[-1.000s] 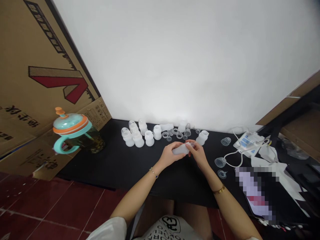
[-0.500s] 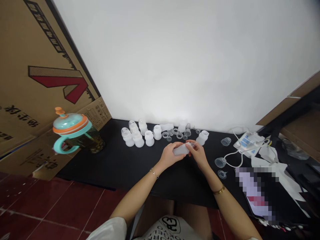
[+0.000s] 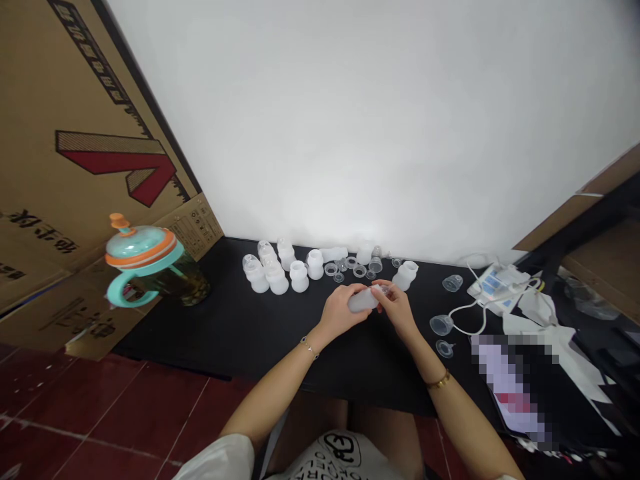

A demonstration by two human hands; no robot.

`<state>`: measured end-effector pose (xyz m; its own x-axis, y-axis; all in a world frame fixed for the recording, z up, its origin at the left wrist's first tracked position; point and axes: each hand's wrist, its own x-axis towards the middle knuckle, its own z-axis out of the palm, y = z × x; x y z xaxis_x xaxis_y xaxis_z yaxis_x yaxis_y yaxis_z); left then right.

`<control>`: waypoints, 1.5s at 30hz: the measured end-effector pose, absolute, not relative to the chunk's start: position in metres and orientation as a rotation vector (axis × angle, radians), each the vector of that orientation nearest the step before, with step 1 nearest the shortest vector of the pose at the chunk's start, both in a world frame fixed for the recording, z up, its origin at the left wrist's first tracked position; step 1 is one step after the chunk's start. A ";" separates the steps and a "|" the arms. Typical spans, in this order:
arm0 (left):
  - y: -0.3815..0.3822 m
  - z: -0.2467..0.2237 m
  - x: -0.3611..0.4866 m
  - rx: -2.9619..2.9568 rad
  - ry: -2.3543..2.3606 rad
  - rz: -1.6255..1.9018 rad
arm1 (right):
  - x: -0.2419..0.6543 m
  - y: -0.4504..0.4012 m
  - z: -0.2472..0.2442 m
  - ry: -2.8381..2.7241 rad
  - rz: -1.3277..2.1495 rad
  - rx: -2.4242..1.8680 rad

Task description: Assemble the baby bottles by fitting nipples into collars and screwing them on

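Note:
A frosted white baby bottle lies sideways between my hands above the front of the black table. My left hand is closed around its body. At its neck end, the fingers of my right hand are closed on a clear part, mostly hidden by them. Behind my hands stand an open white bottle and several loose clear rings and caps. To the left is a group of white bottles, some topped with clear caps, others such as this bottle with open necks.
A large teal-lidded jug stands at the left by a cardboard box. On the right are clear cups, a small clear disc, a white device with cords, papers and a blurred screen. A white wall closes the back.
Both hands stay almost in place on the bottle. Only a very slight shift of the bottle within my left hand shows.

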<state>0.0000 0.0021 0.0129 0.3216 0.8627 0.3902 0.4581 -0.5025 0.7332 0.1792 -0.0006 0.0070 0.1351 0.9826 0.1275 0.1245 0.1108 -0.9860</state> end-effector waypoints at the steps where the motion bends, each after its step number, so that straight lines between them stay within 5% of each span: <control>1: 0.002 0.013 0.000 2.115 1.166 1.074 | 0.179 -0.001 0.006 -1.239 0.961 -1.271; 19: 0.003 0.005 0.002 2.292 1.147 1.108 | 0.174 -0.003 0.003 -1.243 0.952 -1.308; 45: 0.014 0.009 -0.007 0.972 0.599 0.667 | 0.178 -0.009 0.006 -1.353 1.011 -1.151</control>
